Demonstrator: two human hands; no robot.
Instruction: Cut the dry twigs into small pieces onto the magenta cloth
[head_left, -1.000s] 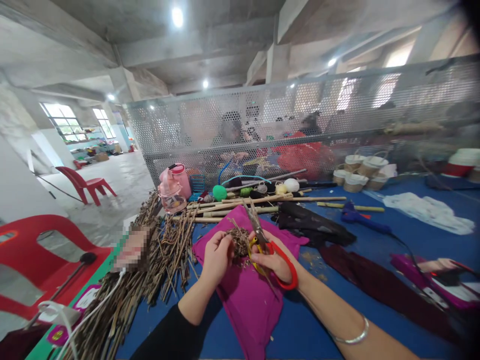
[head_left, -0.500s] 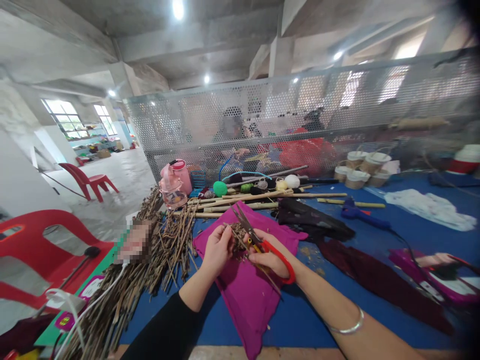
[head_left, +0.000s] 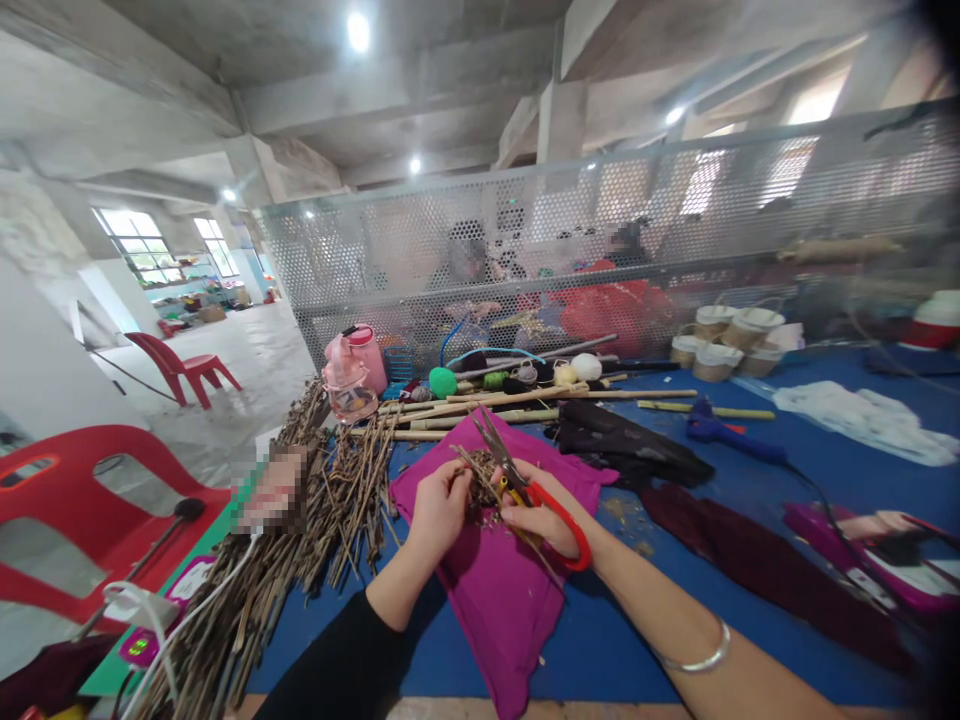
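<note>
My left hand [head_left: 441, 508] is closed, its fingertips pinching a thin brown twig [head_left: 466, 458] near the scissors. My right hand [head_left: 546, 515] grips a pair of scissors [head_left: 498, 444] with red handles, the blades pointing up and to the left, slightly apart. A slim stick with a yellow part lies along the same hand; how it is held is hard to make out. Between the hands, a small heap of cut twig bits [head_left: 484, 490] rests on a magenta cloth [head_left: 495, 610] spread over the blue table.
Long dry twigs [head_left: 300, 530] are piled at the left. Yarn balls [head_left: 442, 382], bamboo sticks [head_left: 495, 400] and a pink jug [head_left: 352, 375] stand behind. Dark cloths [head_left: 630, 440], a blue glue gun [head_left: 731, 435] and white-topped cups [head_left: 720, 345] lie rightward. People sit behind the perforated screen [head_left: 390, 240].
My left hand has turned a little and the twig in it now sticks out more clearly towards the scissors. My right hand still holds the scissors. The view has shifted slightly.
</note>
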